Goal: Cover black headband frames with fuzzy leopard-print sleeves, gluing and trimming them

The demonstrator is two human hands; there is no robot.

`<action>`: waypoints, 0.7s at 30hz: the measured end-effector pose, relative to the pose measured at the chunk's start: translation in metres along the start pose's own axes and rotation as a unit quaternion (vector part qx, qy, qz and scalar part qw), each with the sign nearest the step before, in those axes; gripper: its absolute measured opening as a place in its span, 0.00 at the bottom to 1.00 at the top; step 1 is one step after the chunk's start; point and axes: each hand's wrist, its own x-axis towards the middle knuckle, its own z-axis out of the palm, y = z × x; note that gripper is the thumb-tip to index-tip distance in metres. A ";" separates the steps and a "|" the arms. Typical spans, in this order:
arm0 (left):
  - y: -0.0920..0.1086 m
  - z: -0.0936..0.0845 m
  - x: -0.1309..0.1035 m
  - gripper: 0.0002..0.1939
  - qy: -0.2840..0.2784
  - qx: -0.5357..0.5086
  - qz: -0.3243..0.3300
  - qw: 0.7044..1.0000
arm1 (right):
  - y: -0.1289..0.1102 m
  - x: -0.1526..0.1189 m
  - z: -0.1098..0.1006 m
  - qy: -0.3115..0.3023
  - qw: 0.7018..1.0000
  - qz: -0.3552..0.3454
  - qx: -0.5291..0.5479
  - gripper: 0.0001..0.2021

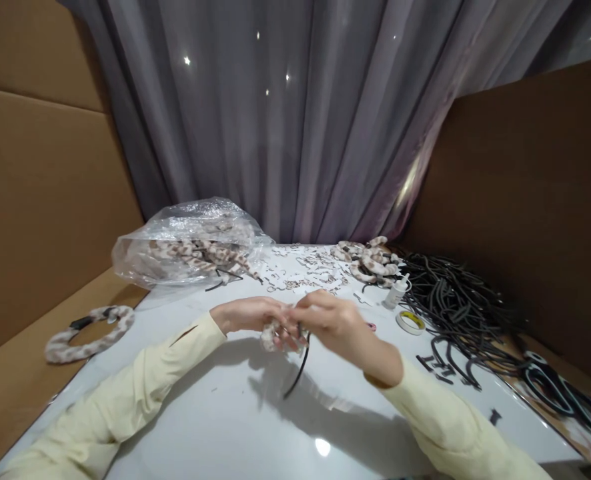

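Note:
My left hand (255,315) and my right hand (336,325) meet above the middle of the white table. In my left hand is a fluffy white-and-brown plush tube (268,339), its fingers curled round it and the tube partly hidden by them. The right fingers are pinched at the top of a thin black cord (303,369), which hangs down in a slight curve towards the tabletop. Where the cord meets the tube is covered by my fingers, and the fingertips are a little blurred.
A plush ring (89,347) lies at left. Behind are a clear plastic bag (195,230) of plush pieces, small scattered bits (305,270) and more plush rings (370,263). Right: a small bottle (396,293), tape roll (410,323), black cord pile (445,300), scissors (565,393). Cardboard walls flank the table.

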 end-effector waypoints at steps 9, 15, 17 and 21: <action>0.023 0.012 -0.033 0.33 -0.188 -0.105 -0.002 0.977 | 0.006 0.029 -0.074 -0.033 0.973 0.224 0.035 0.15; 0.024 0.038 -0.041 0.20 -0.091 -0.018 -0.013 0.996 | 0.010 0.031 -0.062 -0.130 0.922 0.313 0.185 0.22; 0.025 0.041 -0.042 0.19 -0.094 -0.024 -0.031 0.995 | 0.011 0.032 -0.064 -0.158 0.913 0.315 0.204 0.25; 0.025 0.040 -0.042 0.20 -0.105 -0.013 -0.040 0.994 | 0.008 0.033 -0.070 -0.194 0.919 0.263 0.219 0.27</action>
